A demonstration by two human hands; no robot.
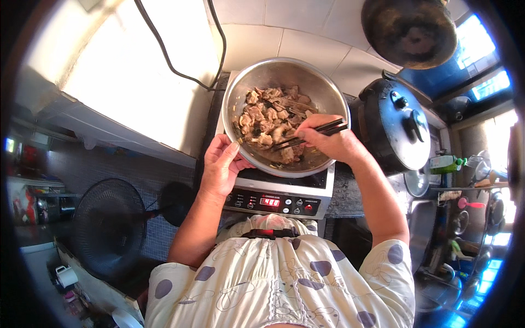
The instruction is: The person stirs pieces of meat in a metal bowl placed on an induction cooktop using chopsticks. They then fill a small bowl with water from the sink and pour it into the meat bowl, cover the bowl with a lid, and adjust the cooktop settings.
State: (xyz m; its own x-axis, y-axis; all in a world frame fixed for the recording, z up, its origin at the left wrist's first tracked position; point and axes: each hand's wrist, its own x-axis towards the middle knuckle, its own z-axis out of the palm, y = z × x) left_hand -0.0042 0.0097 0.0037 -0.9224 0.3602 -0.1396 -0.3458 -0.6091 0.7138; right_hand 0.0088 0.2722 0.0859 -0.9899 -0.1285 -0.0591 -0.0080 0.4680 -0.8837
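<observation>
A wide stainless steel bowl (287, 67) is directly in front of me, over an induction cooker (283, 197) with a lit red display. Chunks of meat (268, 119) lie in the bowl, with some brownish liquid around them. My left hand (223, 162) grips the bowl's near-left rim, thumb on top and fingers underneath. In my right hand (328, 137) is a pair of dark chopsticks (293, 141), held over the right part of the bowl. Their tips reach in among the meat pieces. Whether the bowl rests on the cooker or is slightly lifted, I cannot tell.
To the right stands a large dark lidded pot (393, 123). A blackened wok (410, 33) hangs at the upper right. A black cable (164, 49) runs along the white surface at left, and an electric fan (110, 225) stands below it. A green bottle (445, 164) is beyond the pot.
</observation>
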